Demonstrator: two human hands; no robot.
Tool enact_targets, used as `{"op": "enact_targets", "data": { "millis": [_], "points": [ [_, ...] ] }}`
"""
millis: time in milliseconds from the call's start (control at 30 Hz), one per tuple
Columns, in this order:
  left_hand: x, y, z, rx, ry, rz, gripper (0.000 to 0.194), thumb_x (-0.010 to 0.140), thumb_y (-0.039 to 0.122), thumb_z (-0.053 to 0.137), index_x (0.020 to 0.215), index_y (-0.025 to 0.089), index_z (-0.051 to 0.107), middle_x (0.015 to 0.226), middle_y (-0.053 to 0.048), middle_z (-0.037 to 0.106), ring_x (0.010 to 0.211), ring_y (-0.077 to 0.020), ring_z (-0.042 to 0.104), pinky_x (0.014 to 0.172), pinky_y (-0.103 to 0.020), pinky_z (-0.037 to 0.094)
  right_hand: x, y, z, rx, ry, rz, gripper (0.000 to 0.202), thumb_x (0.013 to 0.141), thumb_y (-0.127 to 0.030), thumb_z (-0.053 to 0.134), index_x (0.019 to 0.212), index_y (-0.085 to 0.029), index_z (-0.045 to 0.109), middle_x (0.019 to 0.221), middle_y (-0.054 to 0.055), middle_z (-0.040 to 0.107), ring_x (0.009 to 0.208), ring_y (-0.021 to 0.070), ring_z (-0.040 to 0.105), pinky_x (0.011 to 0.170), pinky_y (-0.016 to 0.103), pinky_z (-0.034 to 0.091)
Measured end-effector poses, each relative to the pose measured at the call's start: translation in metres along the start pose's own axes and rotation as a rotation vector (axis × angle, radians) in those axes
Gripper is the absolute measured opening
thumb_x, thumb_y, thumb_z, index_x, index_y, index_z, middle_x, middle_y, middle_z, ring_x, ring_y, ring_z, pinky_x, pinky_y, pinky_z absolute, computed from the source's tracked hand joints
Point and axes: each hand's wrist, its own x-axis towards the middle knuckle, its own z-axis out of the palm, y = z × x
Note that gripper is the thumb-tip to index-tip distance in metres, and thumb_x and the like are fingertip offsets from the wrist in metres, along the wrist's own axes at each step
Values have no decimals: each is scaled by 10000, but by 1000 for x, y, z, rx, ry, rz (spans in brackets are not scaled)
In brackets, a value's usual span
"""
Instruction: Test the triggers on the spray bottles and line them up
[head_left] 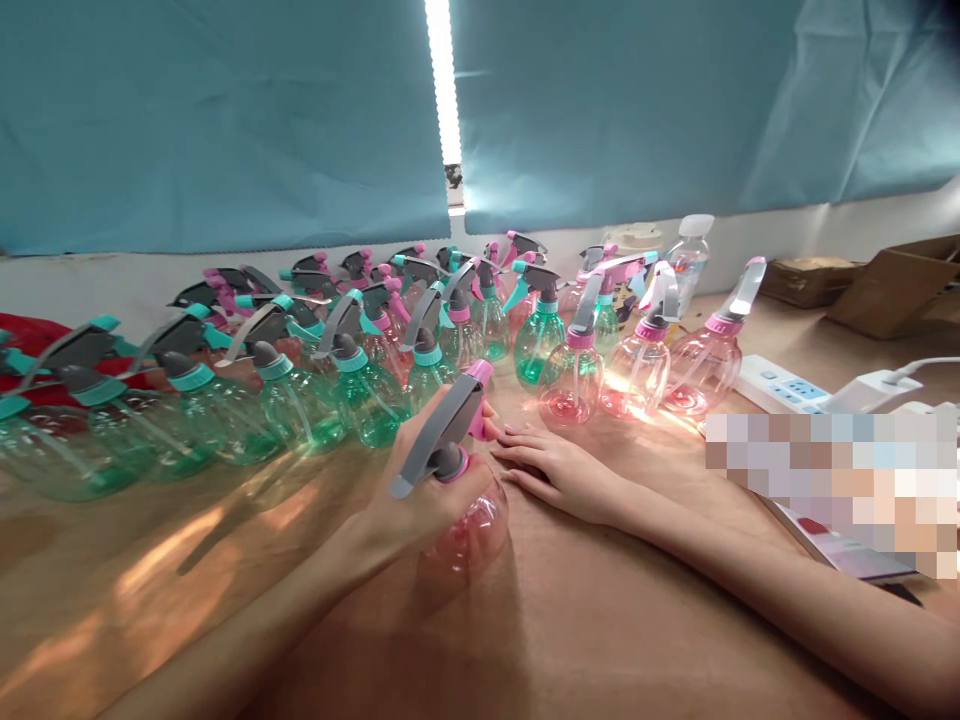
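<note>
A clear pink spray bottle with a grey and pink trigger head stands near the middle of the table. My left hand is wrapped round its neck and upper body, and part of the bottle is hidden behind the fingers. To its right, my right hand lies flat on the tabletop, palm down and fingers stretched toward the bottle, holding nothing. Just behind my hands are a green spray bottle and a pink spray bottle, both upright.
Several more green and pink spray bottles stand in rows along the back and left. A clear bottle with a white cap, a power strip with a white plug, and a cardboard box are on the right. A bright light tube hangs behind.
</note>
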Motion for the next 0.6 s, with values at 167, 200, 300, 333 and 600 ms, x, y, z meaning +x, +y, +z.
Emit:
{"op": "enact_targets", "data": {
  "millis": [167,200,300,333,600],
  "points": [
    [0,-5,1,-20,-6,-3,236,681,220,493,917,224,511,751,19,578,564,-129,541,474,-240,425,0,0,-1,-3,14,-15,332,972,-303,462,1244,-183,609,1335,115,584,1285,244,491,1077,425,409],
    [0,-7,1,-27,-3,2,282,681,220,500,962,222,512,778,11,592,621,-144,581,502,-243,454,0,0,0,-6,21,-19,328,972,-303,460,1238,-186,613,1334,114,585,1281,244,496,1077,431,410],
    [0,-11,1,-60,-23,21,460,685,195,513,1145,212,498,977,-32,643,845,-182,645,666,-272,538,0,0,0,-14,35,-22,329,973,-307,455,1240,-195,611,1339,109,583,1290,250,488,1083,452,402],
    [0,-12,2,-75,-34,26,521,689,183,512,1208,213,479,1058,-44,644,885,-182,647,715,-283,548,-1,1,0,-16,36,-19,333,974,-308,453,1244,-193,610,1341,109,582,1295,252,483,1087,453,397],
    [2,-11,2,-111,-37,80,650,697,158,511,1339,242,450,1125,-33,654,877,-162,646,805,-297,568,-1,1,1,-13,17,3,351,973,-318,457,1245,-160,614,1344,123,578,1301,248,475,1095,427,389]
  ]
}}
